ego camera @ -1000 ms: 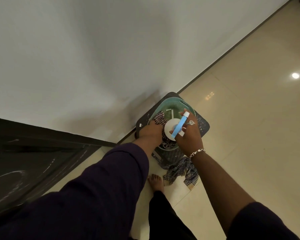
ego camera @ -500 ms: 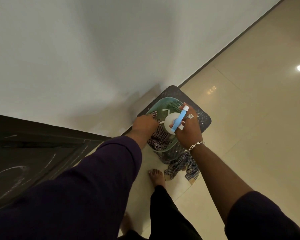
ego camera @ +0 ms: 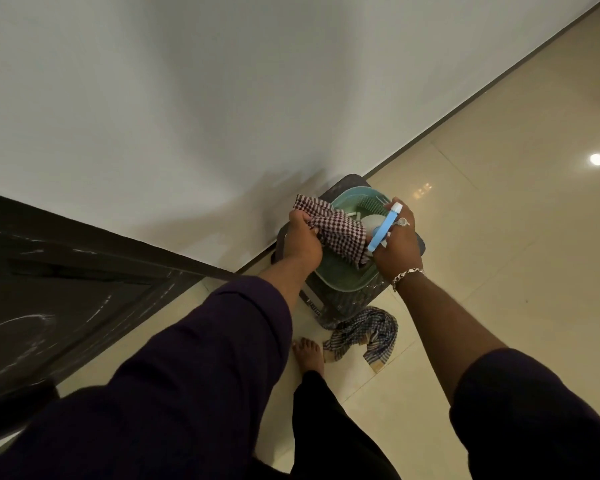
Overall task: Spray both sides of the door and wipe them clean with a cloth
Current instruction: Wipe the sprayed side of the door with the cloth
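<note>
1. The left hand (ego camera: pixel 303 239) reached forward and down over the green basket (ego camera: pixel 340 277), knuckles up, its fingers curled tight around a bunched corner of the red-and-white checked cloth (ego camera: pixel 333 226).
2. That cloth hung from the fist across the basket's opening, its lower end drooping toward the right hand.
3. The right hand (ego camera: pixel 397 244) was held just beside it over the same basket, fingers wrapped around the spray bottle (ego camera: pixel 383 226), with the bottle's blue and white top pointing up and away.
4. Only the bottle's pale body and blue trigger part showed; the rest was hidden in the grip.
5. A ring sat on one finger of the right hand, and a silver bracelet (ego camera: pixel 407 274) circled that wrist.
6. Both forearms stretched out from dark purple sleeves, the left sleeve (ego camera: pixel 187 368) reaching nearer the wrist than the right.
7. The basket stood on a dark stool (ego camera: pixel 329 301) against the white wall (ego camera: pixel 222 98).
8. The door (ego camera: pixel 49 299), dark with pale streaks on it, stood at the left, well apart from both hands.
9. Counted: two cloths, one in the left hand and a blue checked cloth (ego camera: pixel 364 332) lying on the tiled floor (ego camera: pixel 499 237) at the foot of the stool; one spray bottle; one basket; one door.
10. One bare foot (ego camera: pixel 309 355) rested on the floor just beside the blue cloth.
</note>
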